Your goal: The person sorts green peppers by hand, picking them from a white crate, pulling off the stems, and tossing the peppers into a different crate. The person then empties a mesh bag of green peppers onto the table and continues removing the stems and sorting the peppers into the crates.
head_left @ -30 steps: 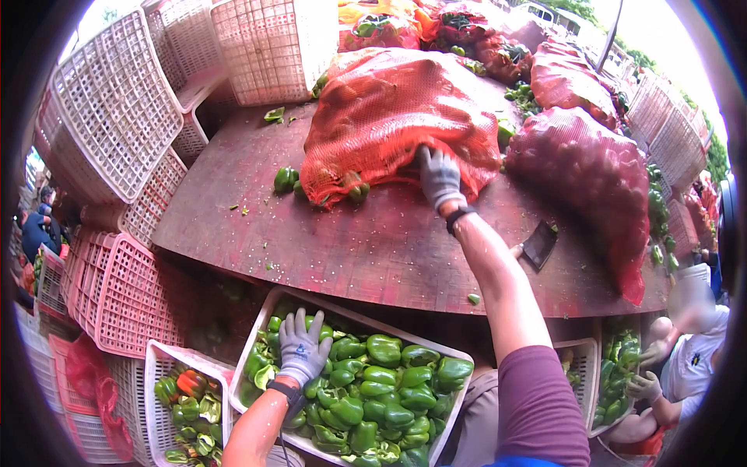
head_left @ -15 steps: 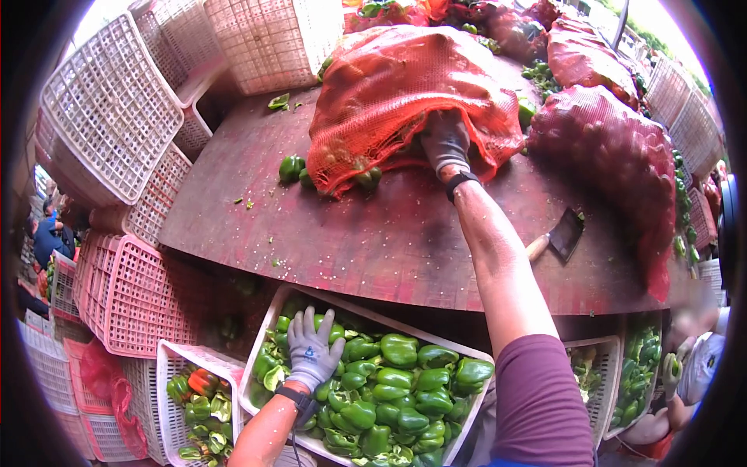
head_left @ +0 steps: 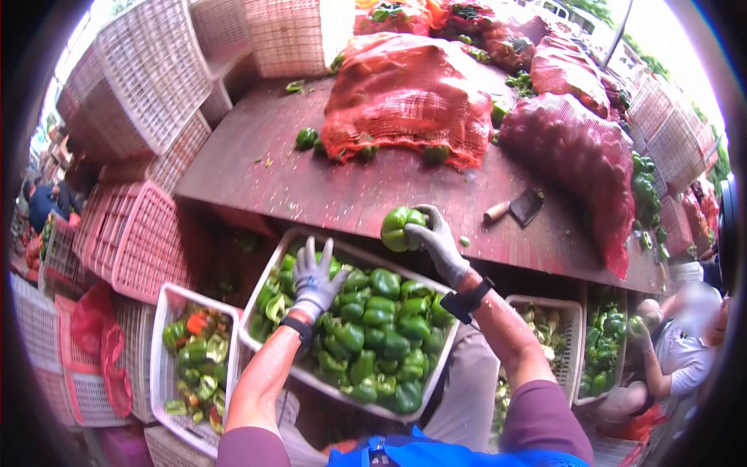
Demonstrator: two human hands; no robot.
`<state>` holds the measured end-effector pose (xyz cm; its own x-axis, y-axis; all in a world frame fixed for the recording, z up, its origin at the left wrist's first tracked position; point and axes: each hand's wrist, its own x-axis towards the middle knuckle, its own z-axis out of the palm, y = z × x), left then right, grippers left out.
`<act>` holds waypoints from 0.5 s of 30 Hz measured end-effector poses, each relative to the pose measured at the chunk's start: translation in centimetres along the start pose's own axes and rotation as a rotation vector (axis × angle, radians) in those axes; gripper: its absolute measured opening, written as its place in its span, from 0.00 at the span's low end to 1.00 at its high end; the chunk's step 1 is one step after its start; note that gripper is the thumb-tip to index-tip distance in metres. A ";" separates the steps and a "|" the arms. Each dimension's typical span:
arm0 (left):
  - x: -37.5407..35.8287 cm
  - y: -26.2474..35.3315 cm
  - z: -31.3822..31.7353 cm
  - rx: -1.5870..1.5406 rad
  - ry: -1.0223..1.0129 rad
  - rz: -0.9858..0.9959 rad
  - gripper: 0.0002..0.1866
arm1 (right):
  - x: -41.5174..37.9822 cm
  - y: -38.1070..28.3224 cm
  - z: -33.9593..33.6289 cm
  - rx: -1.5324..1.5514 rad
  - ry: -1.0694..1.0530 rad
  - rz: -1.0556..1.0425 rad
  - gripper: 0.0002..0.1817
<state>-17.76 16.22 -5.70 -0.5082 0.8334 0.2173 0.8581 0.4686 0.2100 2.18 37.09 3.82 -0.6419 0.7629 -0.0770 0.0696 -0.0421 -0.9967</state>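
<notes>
My right hand (head_left: 438, 240), in a grey glove, is closed round a green bell pepper (head_left: 403, 228), held up at the front edge of the table. Below and to the left, my left hand (head_left: 315, 279), also gloved, has its fingers spread over the left part of a white crate (head_left: 261, 292) full of green bell peppers (head_left: 379, 311). On the table lies a red mesh sack (head_left: 412, 93), with several green peppers showing at its near edge. A cleaver (head_left: 526, 207) with a wooden handle rests on the table to the right of my right hand.
A purple-red mesh sack (head_left: 572, 156) lies along the table's right side. A crate of cut peppers (head_left: 233, 350) stands at left, with stacked crates (head_left: 152, 70) behind. At lower right, another person (head_left: 692, 354) sits beside a crate of green peppers (head_left: 603, 358).
My right hand has come out of the mesh sack and back toward me with a green bell pepper. My left hand remains over the crate, fingers now more spread.
</notes>
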 end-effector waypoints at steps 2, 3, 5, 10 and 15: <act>-1.6 2.7 -3.8 -0.482 0.027 0.010 0.49 | -4.5 0.0 2.1 0.025 -0.035 0.011 0.33; -2.9 3.7 -3.7 -0.811 -0.011 0.013 0.49 | -6.7 -1.1 3.4 0.022 -0.087 0.068 0.32; -6.0 7.6 -5.1 -1.353 -0.070 -0.156 0.44 | -9.3 -1.3 5.7 -0.018 -0.219 0.073 0.32; -11.5 4.2 -2.3 -1.932 -0.444 -0.548 0.33 | -13.0 -2.9 8.6 -0.507 -0.304 0.176 0.33; -13.0 3.4 0.0 -2.117 -0.458 -0.548 0.29 | -15.2 -2.5 11.7 -1.056 -0.173 -0.327 0.31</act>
<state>-8.27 6.97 -7.86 -0.2815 0.9098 -0.3049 -0.7767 -0.0295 0.6292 2.80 18.03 7.15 -0.8398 0.5336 0.0999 0.4387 0.7754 -0.4542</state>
